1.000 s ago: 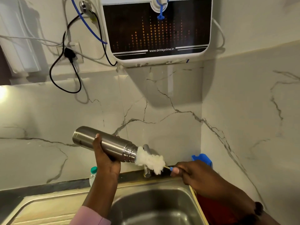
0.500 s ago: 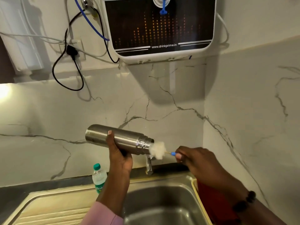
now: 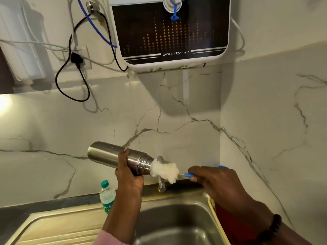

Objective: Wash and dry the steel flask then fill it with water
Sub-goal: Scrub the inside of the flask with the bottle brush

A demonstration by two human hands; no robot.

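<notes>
Silver flask [image 3: 109, 155], seemingly white brush [image 3: 164, 171]

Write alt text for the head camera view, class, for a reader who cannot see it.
A person's left hand grips a steel flask held sideways above a steel sink, while the right hand works a white foamy bottle brush at its mouth. A wall-mounted water purifier hangs above; a small plastic water bottle stands beside the sink.

Brushed steel flask [image 3: 109, 154] (glossy), fluffy white brush [image 3: 165, 171], polished marble wall [image 3: 177, 121].
</notes>
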